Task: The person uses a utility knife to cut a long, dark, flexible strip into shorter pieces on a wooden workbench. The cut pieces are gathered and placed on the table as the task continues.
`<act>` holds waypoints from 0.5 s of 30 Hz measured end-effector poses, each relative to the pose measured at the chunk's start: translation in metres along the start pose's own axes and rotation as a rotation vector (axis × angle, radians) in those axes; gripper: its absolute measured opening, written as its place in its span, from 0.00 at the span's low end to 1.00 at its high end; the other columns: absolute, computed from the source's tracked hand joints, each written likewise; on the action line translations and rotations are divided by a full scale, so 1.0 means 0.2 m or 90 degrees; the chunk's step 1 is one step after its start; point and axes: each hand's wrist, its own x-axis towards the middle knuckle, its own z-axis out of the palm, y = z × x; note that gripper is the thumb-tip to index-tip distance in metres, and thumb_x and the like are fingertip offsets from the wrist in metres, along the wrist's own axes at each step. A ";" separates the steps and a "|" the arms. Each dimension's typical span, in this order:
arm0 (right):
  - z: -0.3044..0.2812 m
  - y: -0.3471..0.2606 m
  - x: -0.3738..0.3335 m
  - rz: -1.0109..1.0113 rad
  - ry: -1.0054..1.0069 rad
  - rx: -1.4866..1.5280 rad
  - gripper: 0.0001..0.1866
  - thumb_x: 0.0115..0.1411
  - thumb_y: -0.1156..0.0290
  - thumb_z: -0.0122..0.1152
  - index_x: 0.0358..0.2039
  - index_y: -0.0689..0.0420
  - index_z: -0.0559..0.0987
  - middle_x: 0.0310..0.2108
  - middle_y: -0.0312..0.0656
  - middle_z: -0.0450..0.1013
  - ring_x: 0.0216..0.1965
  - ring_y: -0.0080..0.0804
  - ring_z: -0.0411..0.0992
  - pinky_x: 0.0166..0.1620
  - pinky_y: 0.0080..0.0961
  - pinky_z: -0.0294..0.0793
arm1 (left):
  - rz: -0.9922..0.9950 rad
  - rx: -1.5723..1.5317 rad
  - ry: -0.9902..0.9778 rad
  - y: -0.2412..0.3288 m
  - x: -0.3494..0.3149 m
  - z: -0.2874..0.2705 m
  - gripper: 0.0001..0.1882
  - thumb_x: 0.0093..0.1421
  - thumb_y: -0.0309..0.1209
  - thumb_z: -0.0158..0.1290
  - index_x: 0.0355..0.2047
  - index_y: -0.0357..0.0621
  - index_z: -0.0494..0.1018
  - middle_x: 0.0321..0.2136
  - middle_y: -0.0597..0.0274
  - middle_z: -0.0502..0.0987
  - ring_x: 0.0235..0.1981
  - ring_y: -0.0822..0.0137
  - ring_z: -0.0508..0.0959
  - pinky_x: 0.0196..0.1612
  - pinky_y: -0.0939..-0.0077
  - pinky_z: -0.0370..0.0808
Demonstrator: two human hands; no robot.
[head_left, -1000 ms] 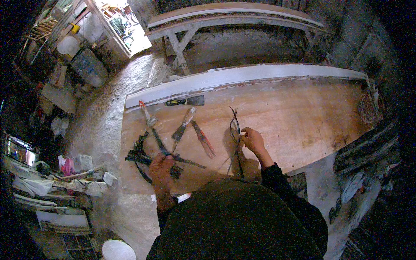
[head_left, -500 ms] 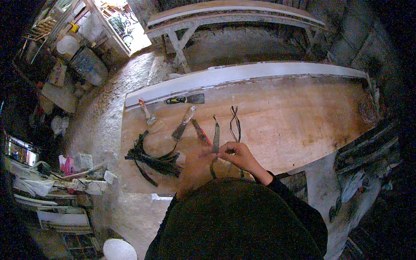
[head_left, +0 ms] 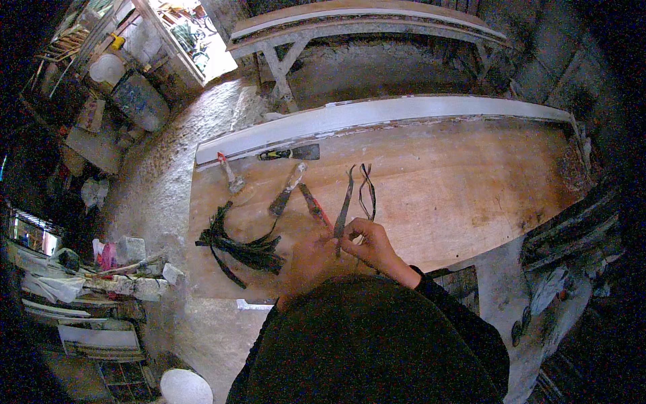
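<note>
Both hands meet low on the wooden tabletop [head_left: 471,182], near 6 o'clock of the view, just above the person's dark hood [head_left: 367,343].

Right hand [head_left: 373,246]: fingers curled and pinched on the lower end of a dark flat strip [head_left: 345,202]. The strip runs up from the fingers toward 12 o'clock, slightly tilted, its upper end near mid-table.

Left hand [head_left: 306,259]: just beside the right one, at its 9 o'clock, touching or nearly touching it. Whether its fingers grip the strip cannot be told; it is blurred.

Just at 3 o'clock of the strip's upper part lies a thin dark loop [head_left: 367,192] of the same stuff, flat on the wood.

At 10 o'clock from the hands, a red-handled tool [head_left: 313,204] lies slantwise, close to the left hand. Beside it, further toward 9 o'clock, a scraper [head_left: 285,194] with a dark handle, slanted the other way. Above these, near the table's far edge, a black-and-yellow handled putty knife [head_left: 291,153] lies level. At the far left corner, a small red-tipped tool [head_left: 230,174].

At 9 o'clock from the hands, well apart, a bundle of dark strips [head_left: 245,248] fans out near the table's left edge.

A long pale board [head_left: 404,111] lines the table's far edge. Beyond it, at 12 o'clock, a wooden bench [head_left: 363,23].
</note>
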 end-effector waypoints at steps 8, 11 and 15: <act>0.02 -0.03 -0.01 0.015 0.007 -0.027 0.06 0.43 0.74 0.61 0.20 0.59 0.72 0.21 0.38 0.68 0.23 0.26 0.68 0.26 0.20 0.66 | 0.096 -0.089 -0.030 -0.03 0.02 0.02 0.09 0.52 0.27 0.42 0.32 0.36 0.68 0.26 0.58 0.71 0.28 0.67 0.70 0.33 0.74 0.67; 0.03 0.01 -0.01 -0.018 0.015 -0.089 0.06 0.42 0.73 0.61 0.20 0.59 0.73 0.21 0.39 0.68 0.22 0.27 0.68 0.25 0.20 0.66 | 0.106 -0.172 -0.009 -0.05 0.02 0.05 0.05 0.51 0.24 0.45 0.29 0.37 0.67 0.29 0.59 0.69 0.34 0.65 0.69 0.40 0.75 0.65; 0.03 0.04 -0.01 -0.018 0.027 -0.094 0.09 0.42 0.68 0.60 0.22 0.59 0.73 0.24 0.44 0.68 0.25 0.39 0.68 0.29 0.28 0.68 | 0.108 0.022 -0.003 -0.11 0.02 0.03 0.11 0.53 0.29 0.41 0.36 0.38 0.67 0.33 0.54 0.69 0.35 0.62 0.69 0.39 0.70 0.65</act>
